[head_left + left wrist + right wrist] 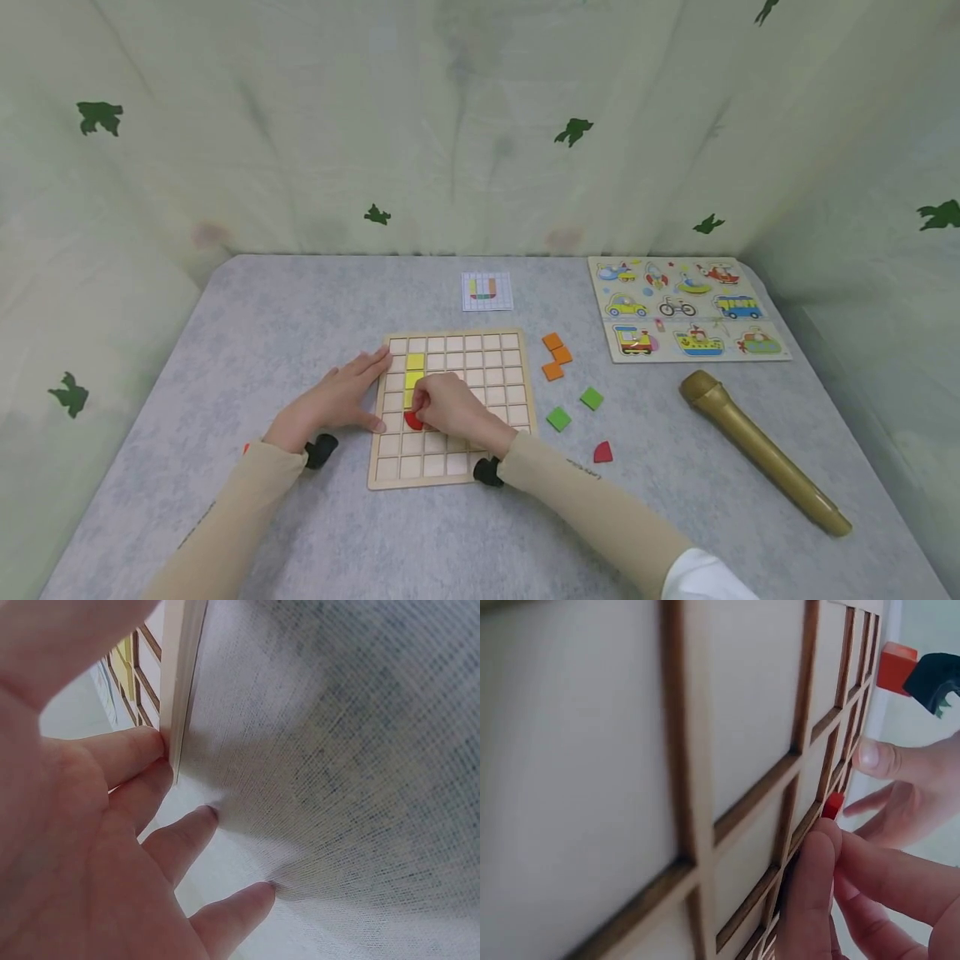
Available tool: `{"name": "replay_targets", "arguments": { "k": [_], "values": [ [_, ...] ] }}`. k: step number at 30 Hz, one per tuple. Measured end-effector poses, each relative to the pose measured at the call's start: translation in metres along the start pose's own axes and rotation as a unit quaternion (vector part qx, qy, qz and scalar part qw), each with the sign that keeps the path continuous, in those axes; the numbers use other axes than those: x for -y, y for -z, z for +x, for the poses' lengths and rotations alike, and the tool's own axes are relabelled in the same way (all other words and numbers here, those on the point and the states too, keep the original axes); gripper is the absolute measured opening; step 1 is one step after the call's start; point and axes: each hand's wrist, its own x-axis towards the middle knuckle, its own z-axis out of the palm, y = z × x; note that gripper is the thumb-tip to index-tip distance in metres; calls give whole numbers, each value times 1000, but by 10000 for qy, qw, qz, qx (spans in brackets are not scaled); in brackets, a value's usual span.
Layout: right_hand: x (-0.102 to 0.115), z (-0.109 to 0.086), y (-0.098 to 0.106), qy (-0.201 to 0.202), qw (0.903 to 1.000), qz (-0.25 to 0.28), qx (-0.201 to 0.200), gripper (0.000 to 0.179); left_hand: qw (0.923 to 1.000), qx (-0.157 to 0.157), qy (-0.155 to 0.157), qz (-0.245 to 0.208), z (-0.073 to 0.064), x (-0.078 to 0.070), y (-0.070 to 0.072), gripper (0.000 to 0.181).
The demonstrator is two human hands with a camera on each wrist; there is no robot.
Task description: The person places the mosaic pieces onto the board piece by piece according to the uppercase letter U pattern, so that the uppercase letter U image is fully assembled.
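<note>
My right hand (455, 407) pinches a red rounded piece (413, 422) between thumb and fingertip, at the wooden grid board (472, 342), just below the column of three yellow squares (415, 362). My left hand (330, 402) is spread wide, fingers nearly straight and gripping nothing, thumb and some fingertips touching the board's left edge.

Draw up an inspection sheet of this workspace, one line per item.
Surface: mottled grey tabletop.
Job's things: gridded board bearing yellow squares, red piece at their near end; orange pieces, green squares and red wedge loose to its right; pattern card behind.
Clutter: vehicle puzzle, right rear; gold microphone, right.
Hands: left hand touches the board's left edge; right hand pinches the red piece.
Cables: nothing seen.
Surroundings: pale curtain with dark green shapes.
</note>
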Motion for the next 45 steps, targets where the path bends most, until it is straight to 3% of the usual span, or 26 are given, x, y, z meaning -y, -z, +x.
{"name": "replay_targets", "arguments": {
  "k": [5, 8, 17, 21, 28, 41, 45],
  "values": [
    [-5, -5, 13, -92, 9977, 673, -5, 13, 10000, 23, 47, 13, 2, 0, 0, 103],
    [-9, -9, 24, -76, 9967, 812, -36, 12, 10000, 27, 79, 20, 3, 0, -1, 103],
    [-18, -10, 21, 680, 9953, 299, 619, 8, 10000, 30, 40, 25, 2, 1, -1, 104],
    [-14, -11, 18, 804, 9940, 33, 740, 10, 10000, 35, 24, 40, 2, 0, 0, 103],
    [-10, -9, 15, 836, 9941, -171, 666, 17, 10000, 12, 36, 19, 2, 0, 0, 103],
    [-4, -3, 4, 768, 9931, -838, 300, 9, 9999, -1, 17, -106, 0, 0, 0, 102],
    [-6, -4, 7, 715, 9955, -531, 333, 7, 9999, -7, 8, -102, 1, 1, 0, 103]
  ]
}}
